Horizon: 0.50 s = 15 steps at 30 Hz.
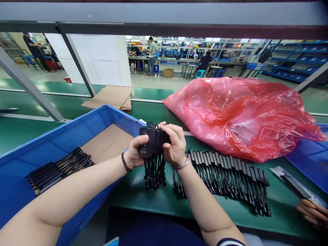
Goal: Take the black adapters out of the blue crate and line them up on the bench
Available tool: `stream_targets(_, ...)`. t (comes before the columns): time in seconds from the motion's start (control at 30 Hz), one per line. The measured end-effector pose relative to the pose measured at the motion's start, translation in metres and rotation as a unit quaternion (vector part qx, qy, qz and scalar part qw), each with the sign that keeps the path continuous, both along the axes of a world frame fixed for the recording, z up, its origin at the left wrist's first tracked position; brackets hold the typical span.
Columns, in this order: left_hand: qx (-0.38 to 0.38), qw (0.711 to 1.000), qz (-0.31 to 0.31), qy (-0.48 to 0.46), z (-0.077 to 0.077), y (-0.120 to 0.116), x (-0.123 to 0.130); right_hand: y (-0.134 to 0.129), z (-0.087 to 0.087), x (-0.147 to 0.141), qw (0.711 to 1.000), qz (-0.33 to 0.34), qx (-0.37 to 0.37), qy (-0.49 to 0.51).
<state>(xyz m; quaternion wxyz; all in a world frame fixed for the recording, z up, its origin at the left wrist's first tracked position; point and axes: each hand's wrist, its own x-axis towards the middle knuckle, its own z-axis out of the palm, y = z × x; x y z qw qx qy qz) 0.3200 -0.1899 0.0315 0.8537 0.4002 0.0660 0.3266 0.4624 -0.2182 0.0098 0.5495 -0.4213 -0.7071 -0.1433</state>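
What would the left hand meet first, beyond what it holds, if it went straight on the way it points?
Beyond the black devices it holds, the left hand would most likely meet the right hand, which is on their other side. Depth is hard to judge from this one view.

Pink plastic bag (pixel 238 112) slumped near far edge of counter (pixel 153 111). Cardboard sheets (pixel 111 95) stacked left of bag. Beyond, brown box (pixel 168 72) on floor (pixel 143 81), blue shelves (pixel 297 63).

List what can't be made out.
All in the head view:
Printing on the black devices: too small to read.
Left hand: fingertips hidden behind those devices.
Pink bag: contents veiled by crumpled plastic.
Blue bin: cut off by left edge.
Co-worker's hand: cut off by right edge.
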Motion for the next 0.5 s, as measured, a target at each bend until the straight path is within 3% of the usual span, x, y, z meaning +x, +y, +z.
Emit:
stream_targets(0.13,0.006,0.999,0.047,-0.009,0.007,-0.001,-0.001,-0.004,0.004,-0.006,0.999,-0.008,-0.036,0.025)
stream_targets(0.23,0.028,0.998,0.05,-0.038,0.021,-0.002,-0.004,-0.013,-0.004,-0.007,0.978,0.047,-0.082,0.183)
stream_targets(0.3,0.036,0.997,0.042,-0.047,0.029,-0.003,-0.006,-0.021,-0.017,-0.003,0.925,0.154,-0.182,0.295)
stream_targets(0.37,0.039,0.997,0.031,-0.056,0.032,-0.004,-0.008,-0.029,-0.033,0.004,0.832,0.278,-0.326,0.352)
stream_targets(0.43,0.04,0.997,0.022,-0.067,0.032,-0.004,-0.008,-0.037,-0.045,0.011,0.748,0.357,-0.427,0.361)
stream_targets(0.5,0.043,0.996,0.014,-0.074,0.029,-0.005,-0.007,-0.042,-0.049,0.015,0.722,0.377,-0.453,0.362)
